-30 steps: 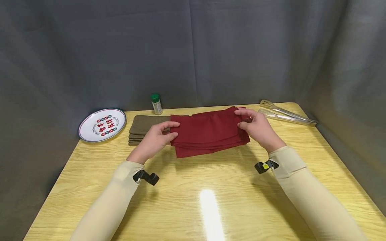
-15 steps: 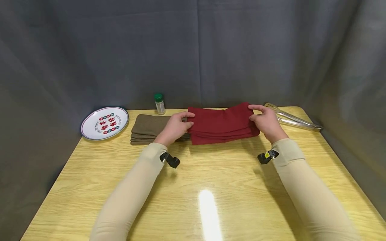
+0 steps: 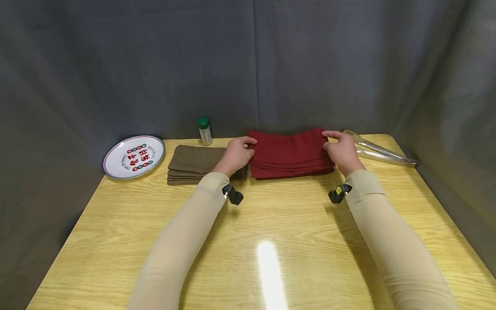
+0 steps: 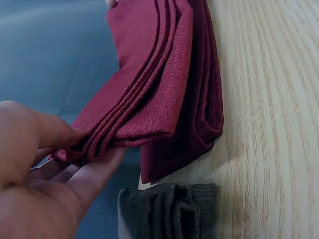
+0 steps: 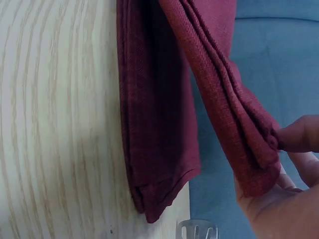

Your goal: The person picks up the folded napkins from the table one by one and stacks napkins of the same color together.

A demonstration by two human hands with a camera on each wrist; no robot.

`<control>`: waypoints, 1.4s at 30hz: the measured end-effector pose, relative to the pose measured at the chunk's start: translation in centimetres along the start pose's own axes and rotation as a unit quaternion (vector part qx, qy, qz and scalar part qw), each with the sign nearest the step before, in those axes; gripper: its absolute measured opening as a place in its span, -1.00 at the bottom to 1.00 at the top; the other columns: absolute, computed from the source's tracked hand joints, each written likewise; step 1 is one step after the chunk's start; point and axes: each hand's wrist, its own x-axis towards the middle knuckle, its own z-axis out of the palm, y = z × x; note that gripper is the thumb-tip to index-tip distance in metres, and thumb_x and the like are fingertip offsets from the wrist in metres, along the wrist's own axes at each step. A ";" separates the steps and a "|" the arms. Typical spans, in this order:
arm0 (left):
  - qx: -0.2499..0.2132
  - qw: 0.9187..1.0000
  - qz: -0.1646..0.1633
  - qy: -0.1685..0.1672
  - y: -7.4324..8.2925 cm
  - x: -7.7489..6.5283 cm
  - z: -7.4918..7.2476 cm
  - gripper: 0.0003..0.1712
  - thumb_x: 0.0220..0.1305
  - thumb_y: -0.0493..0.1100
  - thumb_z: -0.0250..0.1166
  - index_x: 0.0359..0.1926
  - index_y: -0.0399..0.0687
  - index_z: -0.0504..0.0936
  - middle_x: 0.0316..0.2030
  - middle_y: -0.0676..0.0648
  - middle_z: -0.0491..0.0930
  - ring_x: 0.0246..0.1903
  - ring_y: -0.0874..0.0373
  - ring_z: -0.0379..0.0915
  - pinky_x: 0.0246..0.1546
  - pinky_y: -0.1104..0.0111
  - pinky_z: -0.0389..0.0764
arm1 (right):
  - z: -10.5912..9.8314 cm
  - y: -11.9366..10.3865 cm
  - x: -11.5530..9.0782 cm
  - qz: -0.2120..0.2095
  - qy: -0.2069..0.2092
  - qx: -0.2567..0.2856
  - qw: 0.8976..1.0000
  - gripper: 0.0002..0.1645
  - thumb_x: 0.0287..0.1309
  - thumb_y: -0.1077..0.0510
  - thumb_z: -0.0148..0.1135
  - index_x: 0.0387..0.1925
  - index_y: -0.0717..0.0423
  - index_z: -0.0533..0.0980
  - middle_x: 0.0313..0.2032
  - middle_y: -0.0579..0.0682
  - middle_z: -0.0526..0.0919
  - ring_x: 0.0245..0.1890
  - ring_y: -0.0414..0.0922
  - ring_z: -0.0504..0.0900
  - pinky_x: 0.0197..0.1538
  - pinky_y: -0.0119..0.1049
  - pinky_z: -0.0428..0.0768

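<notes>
A folded dark red cloth [image 3: 288, 146] spans between my two hands near the back of the table. Its left end is pinched by my left hand [image 3: 235, 156], thumb over the folded layers and fingers beneath. My right hand [image 3: 343, 151] pinches the opposite end in the same way. Beneath it, another folded red cloth [image 5: 154, 134] lies on the table; both wrist views show a gap between the two at the ends. Just left of the red cloths sits a stack of folded brown cloths [image 3: 191, 161], partly covered by my left hand.
A white plate [image 3: 116, 165] with red and green markings stands at the back left. Behind the brown stack is a small green-capped shaker [image 3: 205, 131]. Metal tongs [image 3: 381, 155] lie at the back right. A grey curtain [image 3: 174, 69] borders the wooden table [image 3: 193, 280].
Both hands have carried the red cloth rightward and toward the back, lowering it over the other red cloth. The left hand has travelled farther, passing in front of the brown stack.
</notes>
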 end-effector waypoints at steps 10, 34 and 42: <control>0.094 0.995 0.022 -0.007 0.0 0.8 1.2 -0.63 0.37 -0.33 0.12 0.17 -0.17 0.56 0.19 -0.17 0.44 -0.08 0.03 0.38 -0.27 0.34 0.41 | 0.6 1.4 0.8 -0.003 0.005 -0.002 1.000 -0.47 0.25 0.36 0.02 0.25 0.10 0.45 0.22 0.13 0.34 -0.15 -0.04 0.41 -0.27 -0.32 0.46; 0.150 0.986 -0.003 -0.067 -0.3 -0.6 2.7 -0.64 0.40 -0.17 0.20 0.16 -0.18 0.55 0.09 -0.13 0.53 0.03 0.07 0.43 0.07 0.22 0.49 | 1.2 4.3 0.3 -0.014 -0.148 -0.145 0.978 -0.32 0.24 0.31 0.09 0.40 0.31 0.24 0.41 0.30 0.19 0.42 0.20 0.08 0.38 0.07 0.13; 0.124 0.991 0.006 -0.058 -1.7 -0.4 2.7 -0.64 0.37 -0.17 0.22 0.14 -0.16 0.57 0.11 -0.14 0.50 0.05 0.04 0.40 0.07 0.20 0.47 | 1.5 4.5 -0.4 -0.001 -0.170 -0.153 0.974 -0.33 0.30 0.27 0.09 0.41 0.31 0.22 0.40 0.30 0.19 0.41 0.19 0.11 0.37 0.07 0.16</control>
